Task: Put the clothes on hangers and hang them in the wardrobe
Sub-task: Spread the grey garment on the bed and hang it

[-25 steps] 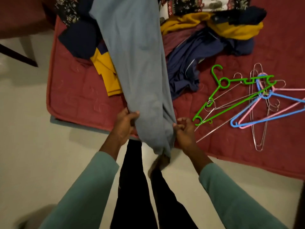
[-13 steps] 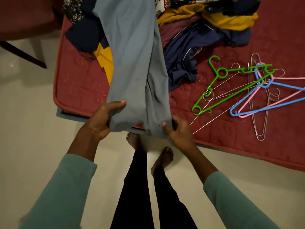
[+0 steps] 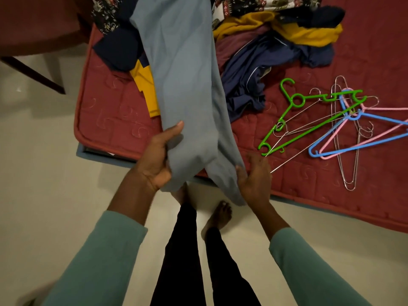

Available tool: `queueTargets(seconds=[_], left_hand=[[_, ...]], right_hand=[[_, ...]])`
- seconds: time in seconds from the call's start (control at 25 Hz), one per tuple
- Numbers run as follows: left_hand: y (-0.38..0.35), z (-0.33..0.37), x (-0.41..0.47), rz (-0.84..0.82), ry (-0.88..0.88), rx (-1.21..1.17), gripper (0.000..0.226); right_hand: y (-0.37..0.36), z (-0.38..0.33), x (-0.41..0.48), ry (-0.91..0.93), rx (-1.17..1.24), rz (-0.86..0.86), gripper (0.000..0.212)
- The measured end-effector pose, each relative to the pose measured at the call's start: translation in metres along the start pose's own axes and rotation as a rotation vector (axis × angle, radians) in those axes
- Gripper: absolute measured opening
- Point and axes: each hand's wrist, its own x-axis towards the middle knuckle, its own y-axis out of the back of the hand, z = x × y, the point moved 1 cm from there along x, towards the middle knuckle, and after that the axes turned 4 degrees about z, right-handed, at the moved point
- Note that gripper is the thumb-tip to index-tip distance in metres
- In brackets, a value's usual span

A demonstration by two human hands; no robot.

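The left hand (image 3: 156, 161) is gripping the grey garment (image 3: 183, 80) over the near edge of the red mattress (image 3: 110, 129), thumb lying on top and fingers curled beneath. The right hand (image 3: 254, 176) is pinching the garment's other hem, near the green hanger (image 3: 309, 127) lying on that mattress.

L hand (image 3: 156, 161) & R hand (image 3: 255, 176) out front, fingers (image 3: 257, 159) curled, gripping.
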Motion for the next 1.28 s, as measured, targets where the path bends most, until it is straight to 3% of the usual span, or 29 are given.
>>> queueTargets(seconds=[0.04,0.12,0.16,0.24,0.32,0.4,0.52,0.64,0.76,0.84,0.96,1.04,1.16,1.28], left_hand=[[-0.013,-0.013,0.002,0.023,0.024,0.06,0.041],[-0.033,-0.042,0.012,0.124,-0.083,0.361,0.044],[-0.039,-0.056,0.02,0.116,-0.147,0.56,0.046],[-0.049,-0.076,0.036,-0.029,-0.205,0.854,0.043],[-0.044,-0.076,0.049,-0.04,-0.129,0.656,0.022],[-0.022,-0.065,0.074,0.242,-0.209,0.468,0.008],[0.021,-0.047,0.123,0.579,-0.351,0.545,0.015],[0.025,-0.043,0.15,0.64,-0.379,0.812,0.04],[0.019,-0.043,0.167,0.641,-0.435,1.026,0.037],[0.029,-0.041,0.173,0.642,-0.459,0.88,0.033],[0.057,-0.046,0.168,0.617,-0.34,0.224,0.022],[0.065,-0.055,0.162,0.596,-0.282,0.117,0.012],[0.064,-0.059,0.157,0.625,-0.412,0.398,0.005],[0.063,-0.061,0.146,0.505,-0.458,0.653,0.033]], right_hand=[[0.0,-0.008,0.005,-0.137,0.372,-0.07,0.038],[0.008,-0.037,0.015,-0.468,1.036,-0.352,0.058],[0.01,-0.044,0.024,-0.529,1.151,-0.449,0.063],[0.012,-0.053,0.044,-0.413,1.056,-0.501,0.049],[0.011,-0.05,0.068,-0.315,0.895,-0.343,0.035],[0.009,-0.032,0.087,-0.394,0.867,-0.305,0.034],[-0.006,-0.017,0.091,-0.556,0.656,-0.489,0.05],[-0.04,-0.009,0.086,-0.448,0.431,-0.385,0.027],[-0.06,-0.011,0.085,-0.237,0.242,-0.142,0.038],[-0.066,-0.007,0.089,-0.096,0.069,-0.041,0.041],[-0.077,0.005,0.095,0.007,-0.027,-0.057,0.025],[-0.081,0.005,0.09,0.041,-0.077,-0.044,0.016],[-0.08,0.004,0.077,0.109,-0.074,0.061,0.027],[-0.074,0.004,0.066,0.048,-0.091,-0.008,0.07]])
